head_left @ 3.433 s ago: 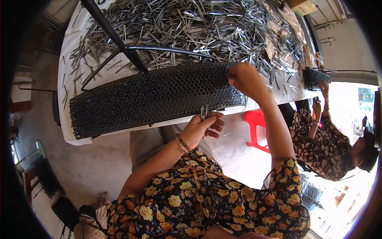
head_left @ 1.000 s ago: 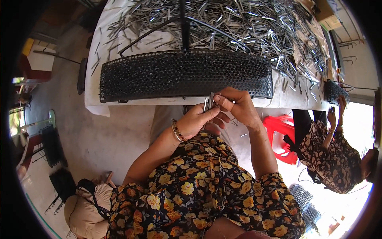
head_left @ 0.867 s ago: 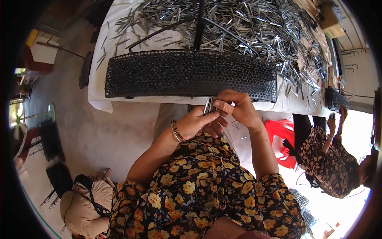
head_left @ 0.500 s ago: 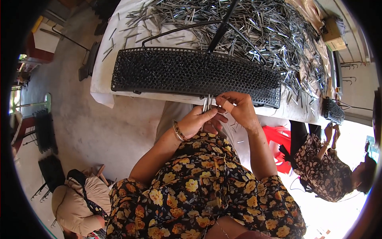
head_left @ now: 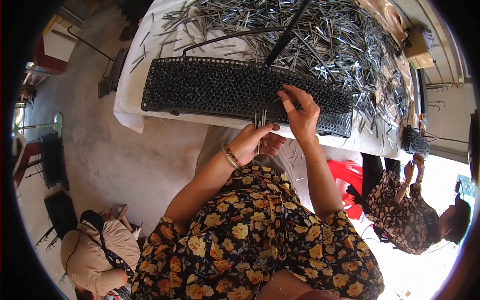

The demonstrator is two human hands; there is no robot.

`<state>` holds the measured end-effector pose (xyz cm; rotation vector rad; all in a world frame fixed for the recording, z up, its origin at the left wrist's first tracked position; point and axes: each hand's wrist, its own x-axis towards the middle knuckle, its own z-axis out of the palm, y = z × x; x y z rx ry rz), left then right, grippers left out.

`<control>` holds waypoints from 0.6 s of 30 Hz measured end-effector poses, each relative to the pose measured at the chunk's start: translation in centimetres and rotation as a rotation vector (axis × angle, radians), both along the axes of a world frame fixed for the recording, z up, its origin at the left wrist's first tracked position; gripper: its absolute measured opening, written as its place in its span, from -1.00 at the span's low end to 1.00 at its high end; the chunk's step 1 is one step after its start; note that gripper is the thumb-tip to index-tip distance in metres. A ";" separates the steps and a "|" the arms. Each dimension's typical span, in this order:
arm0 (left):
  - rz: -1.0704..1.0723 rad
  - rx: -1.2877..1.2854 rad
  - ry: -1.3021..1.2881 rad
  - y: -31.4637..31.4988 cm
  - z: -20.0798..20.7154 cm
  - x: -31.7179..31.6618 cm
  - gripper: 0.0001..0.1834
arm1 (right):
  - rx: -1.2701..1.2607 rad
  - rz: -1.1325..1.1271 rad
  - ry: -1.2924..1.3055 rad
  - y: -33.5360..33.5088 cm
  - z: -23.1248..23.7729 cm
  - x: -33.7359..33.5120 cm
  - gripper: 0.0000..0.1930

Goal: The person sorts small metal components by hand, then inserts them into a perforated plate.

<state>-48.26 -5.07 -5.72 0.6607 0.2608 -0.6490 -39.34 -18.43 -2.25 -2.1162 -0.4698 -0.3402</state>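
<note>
A long black perforated panel (head_left: 200,86) lies along the near edge of the table, many of its holes filled with small pieces. Just below its front edge, my left hand (head_left: 250,143) is closed round several thin metal strips (head_left: 260,119), whose ends stick up past the thumb. My right hand (head_left: 302,114), with a light bandage on one finger, is over the panel right of its middle. Its thumb and fingertips pinch a thin metal strip (head_left: 276,100) against the dark holes; where the strip's far end sits I cannot tell.
Behind the panel, a large heap of loose metal strips (head_left: 330,45) covers the white cloth (head_left: 131,102). A black metal stand (head_left: 287,36) rises at the panel's back. A co-worker (head_left: 410,212) works at the right near a red stool (head_left: 345,180); another person (head_left: 102,255) is at lower left.
My right hand has moved up and away from the left hand, over the panel, with a strip in its fingertips. The left hand stays below the edge with its strips.
</note>
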 end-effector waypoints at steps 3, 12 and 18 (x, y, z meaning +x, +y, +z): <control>0.011 -0.042 0.001 0.0 0.4 -0.4 -0.64 | -0.005 -0.020 -0.037 0.1 -0.5 0.0 -0.82; 0.090 0.026 -0.041 0.2 0.1 -1.0 -0.64 | -0.310 0.167 -0.371 0.2 0.0 0.5 -0.80; 0.056 0.002 -0.078 0.2 0.6 -0.9 -0.62 | -0.316 0.164 -0.352 -0.1 0.3 0.3 -0.83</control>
